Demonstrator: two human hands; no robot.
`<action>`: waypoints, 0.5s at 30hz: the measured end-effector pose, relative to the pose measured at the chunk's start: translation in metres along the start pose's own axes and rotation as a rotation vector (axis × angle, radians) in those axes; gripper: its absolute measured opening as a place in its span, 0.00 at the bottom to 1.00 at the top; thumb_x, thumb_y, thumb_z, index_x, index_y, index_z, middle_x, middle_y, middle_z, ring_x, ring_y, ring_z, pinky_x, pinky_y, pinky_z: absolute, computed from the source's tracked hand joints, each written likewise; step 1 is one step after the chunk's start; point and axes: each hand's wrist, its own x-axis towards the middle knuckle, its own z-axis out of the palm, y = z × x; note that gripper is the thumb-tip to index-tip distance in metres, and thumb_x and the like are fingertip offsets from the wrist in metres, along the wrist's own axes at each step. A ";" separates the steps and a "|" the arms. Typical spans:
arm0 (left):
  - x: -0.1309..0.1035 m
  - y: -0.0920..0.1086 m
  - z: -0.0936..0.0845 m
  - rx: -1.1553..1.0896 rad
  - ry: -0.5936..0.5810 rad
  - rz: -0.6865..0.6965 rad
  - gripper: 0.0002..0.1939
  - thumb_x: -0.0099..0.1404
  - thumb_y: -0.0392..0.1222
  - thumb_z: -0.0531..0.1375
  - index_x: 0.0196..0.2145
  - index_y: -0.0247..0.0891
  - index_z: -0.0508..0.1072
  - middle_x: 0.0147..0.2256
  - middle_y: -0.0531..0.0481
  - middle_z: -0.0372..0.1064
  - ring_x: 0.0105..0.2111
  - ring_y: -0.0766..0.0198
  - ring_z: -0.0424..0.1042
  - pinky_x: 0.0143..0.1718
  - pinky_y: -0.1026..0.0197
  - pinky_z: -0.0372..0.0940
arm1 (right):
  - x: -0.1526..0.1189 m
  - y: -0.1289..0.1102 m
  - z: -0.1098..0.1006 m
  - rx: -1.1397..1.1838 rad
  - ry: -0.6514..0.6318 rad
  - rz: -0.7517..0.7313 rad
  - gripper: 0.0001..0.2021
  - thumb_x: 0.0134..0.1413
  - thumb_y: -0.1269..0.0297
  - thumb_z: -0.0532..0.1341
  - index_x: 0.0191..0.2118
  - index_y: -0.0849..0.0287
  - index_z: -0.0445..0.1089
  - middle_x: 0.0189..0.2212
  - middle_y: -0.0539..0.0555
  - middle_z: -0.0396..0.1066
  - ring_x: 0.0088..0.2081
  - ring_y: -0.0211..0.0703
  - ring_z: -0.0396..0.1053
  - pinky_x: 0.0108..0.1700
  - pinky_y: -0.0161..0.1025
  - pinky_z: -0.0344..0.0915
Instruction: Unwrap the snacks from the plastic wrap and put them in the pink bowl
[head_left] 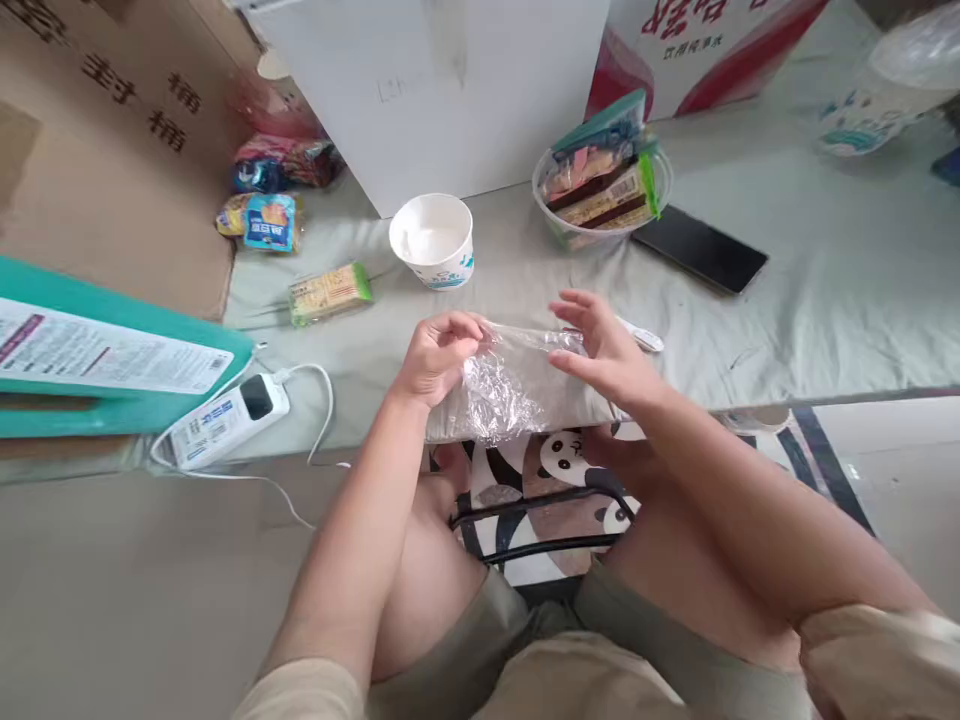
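Note:
My left hand [441, 358] is closed in a pinch on one edge of a crinkled sheet of clear plastic film [504, 385], which hangs down at the table's front edge. At the film's other side, my right hand [604, 350] has its thumb and fingers apart; whether a fingertip touches the film I cannot tell. A white paper bowl [433, 240] with a blue-green print stands just beyond the hands. Partly behind my right hand lies a small white object [643, 336], its kind hidden.
A packaged snack [330, 293] lies left of the bowl. Right of it are a clear plastic tub [664, 180] of snack packs and a black phone [701, 248]. A white power strip [225, 422] with a cable lies at left. Boxes [480, 100] line the back.

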 end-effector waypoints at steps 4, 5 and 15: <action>-0.006 0.007 -0.001 -0.077 0.021 -0.043 0.23 0.47 0.36 0.73 0.40 0.45 0.71 0.44 0.54 0.76 0.41 0.59 0.80 0.46 0.53 0.76 | 0.001 -0.001 0.001 -0.019 0.022 0.038 0.14 0.51 0.53 0.69 0.34 0.56 0.68 0.59 0.61 0.71 0.62 0.59 0.68 0.65 0.60 0.61; -0.007 0.008 0.000 -0.093 0.018 -0.080 0.28 0.48 0.37 0.73 0.46 0.47 0.70 0.47 0.53 0.77 0.44 0.57 0.80 0.48 0.52 0.75 | 0.000 -0.001 0.002 0.022 0.045 0.033 0.13 0.54 0.54 0.67 0.33 0.55 0.66 0.54 0.59 0.74 0.59 0.56 0.71 0.63 0.58 0.63; -0.007 0.002 0.017 0.129 0.128 -0.327 0.14 0.54 0.42 0.69 0.38 0.37 0.75 0.33 0.50 0.79 0.30 0.63 0.79 0.27 0.65 0.69 | -0.001 -0.009 0.005 0.110 -0.033 0.148 0.14 0.50 0.54 0.69 0.35 0.55 0.65 0.43 0.55 0.76 0.42 0.45 0.74 0.44 0.44 0.70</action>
